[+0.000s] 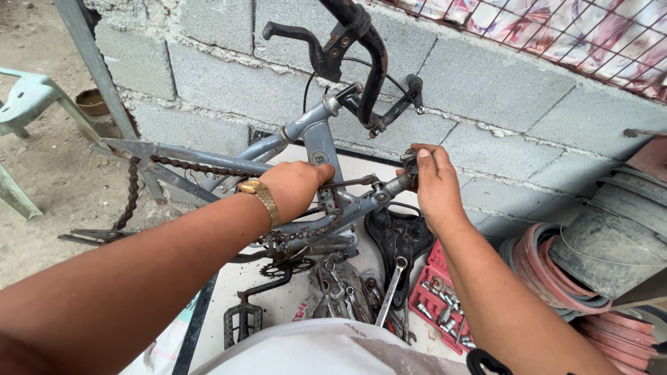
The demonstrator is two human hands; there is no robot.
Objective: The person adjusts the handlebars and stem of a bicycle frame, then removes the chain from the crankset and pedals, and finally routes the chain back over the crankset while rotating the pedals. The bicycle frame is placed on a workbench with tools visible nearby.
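One grey block wall (486, 83) behind, topped by a red wire grille over flowered cloth at upper right. One grey bicycle frame (316, 139) lying upside down in the middle, over a white board (292, 302) with a black edge; round badge on the upright tube, black handlebar (365, 48) raised against the wall. One pale green plastic chair (28, 104) at far left. One grey bucket (611, 236) at right, beside coils of reddish hose (538, 274). One rusty chain (132, 194) draped along the frame's left side. One black saddle (399, 236) under the frame, one black pedal (242, 323) lower left. One red tray of sockets (438, 302) at lower right, rectangular, just beside a heap of spanners (347, 288), too tangled to count. Left hand (295, 187), gold watch (260, 198) on the wrist, palm down on the frame's middle, fingers curled over the tube. Right hand (434, 184) reaching forward, fingers pinched narrow around a small dark part (408, 167) at the tube's end.
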